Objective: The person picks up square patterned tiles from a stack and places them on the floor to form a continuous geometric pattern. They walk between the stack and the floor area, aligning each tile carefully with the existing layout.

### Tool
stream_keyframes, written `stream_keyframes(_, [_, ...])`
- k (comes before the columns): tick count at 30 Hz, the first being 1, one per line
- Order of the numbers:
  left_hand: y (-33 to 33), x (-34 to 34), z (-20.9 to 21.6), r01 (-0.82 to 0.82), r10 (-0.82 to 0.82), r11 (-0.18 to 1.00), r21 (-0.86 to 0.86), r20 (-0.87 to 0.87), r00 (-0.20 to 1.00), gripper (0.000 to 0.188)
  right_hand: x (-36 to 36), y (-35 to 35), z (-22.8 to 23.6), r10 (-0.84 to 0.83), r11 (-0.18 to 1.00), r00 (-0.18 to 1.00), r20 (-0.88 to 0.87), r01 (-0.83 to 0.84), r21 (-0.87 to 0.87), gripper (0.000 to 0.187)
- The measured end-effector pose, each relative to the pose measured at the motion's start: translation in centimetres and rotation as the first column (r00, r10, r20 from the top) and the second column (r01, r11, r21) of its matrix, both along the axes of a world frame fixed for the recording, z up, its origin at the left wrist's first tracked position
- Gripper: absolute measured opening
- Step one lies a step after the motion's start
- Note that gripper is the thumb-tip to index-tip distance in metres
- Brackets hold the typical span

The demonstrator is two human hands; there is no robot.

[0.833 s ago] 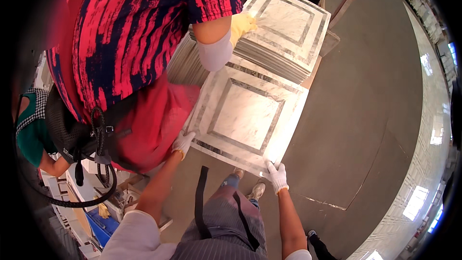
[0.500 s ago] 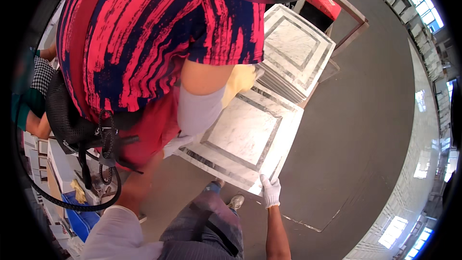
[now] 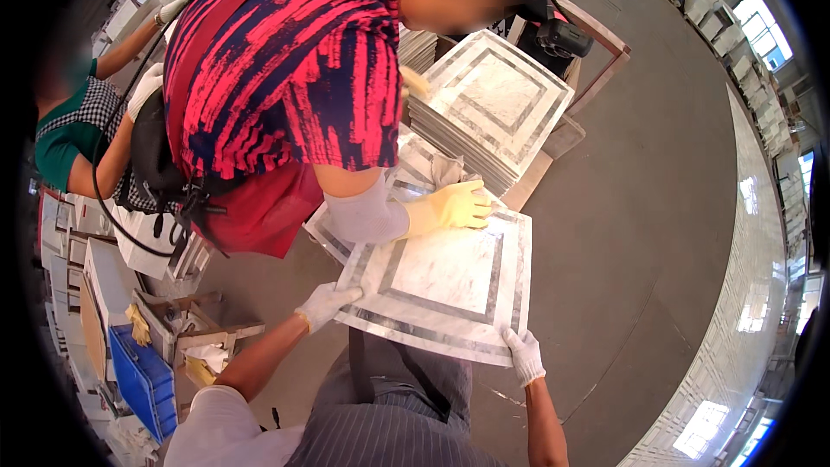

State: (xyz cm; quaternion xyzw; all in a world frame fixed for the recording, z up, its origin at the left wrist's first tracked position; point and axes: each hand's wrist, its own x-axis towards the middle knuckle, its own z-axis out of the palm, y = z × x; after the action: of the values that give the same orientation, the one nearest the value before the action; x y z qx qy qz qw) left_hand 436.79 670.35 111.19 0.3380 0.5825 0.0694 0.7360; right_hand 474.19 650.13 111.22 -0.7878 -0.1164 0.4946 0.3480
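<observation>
A square white marble panel (image 3: pixel 441 270) with grey inlaid bands is tilted toward me, its near edge above my legs. My left hand (image 3: pixel 328 304), in a white knit glove, grips its near left corner. My right hand (image 3: pixel 525 358), gloved alike, is closed on the near right corner. A co-worker's yellow-gloved hand (image 3: pixel 454 207) rests on the panel's far part, beside a crumpled grey cloth (image 3: pixel 447 170). Part of another banded panel (image 3: pixel 413 154) shows beneath and beyond it, mostly hidden by the co-worker's arm.
A stack of similar panels (image 3: pixel 506 91) stands just beyond, near a metal frame (image 3: pixel 609 52). The co-worker in a red-and-navy shirt (image 3: pixel 285 60) leans in from the left. Another person in green (image 3: pixel 59 160) is farther left. A blue crate (image 3: pixel 141 380) stands lower left.
The held panel has come nearer to me, off the one beneath. My left hand now shows clearly on its left corner. The co-worker's yellow glove has moved onto the panel with the cloth beside it.
</observation>
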Motion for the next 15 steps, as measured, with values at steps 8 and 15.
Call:
stream_keyframes(8, [-6.3, 2.7, -4.1, -0.055, 0.065, 0.995, 0.08, -0.126, 0.99, 0.045, 5.0, -2.5, -3.7, 0.072, 0.989, 0.994, -0.088, -0.06, 0.136, 0.039])
stream_keyframes(15, [-10.0, 2.6, -8.1, -0.398, 0.387, 0.917, -0.007, -0.219, 0.896, 0.039, 7.4, -4.4, -7.5, 0.19, 0.981, 0.949, -0.253, -0.178, 0.071, 0.028])
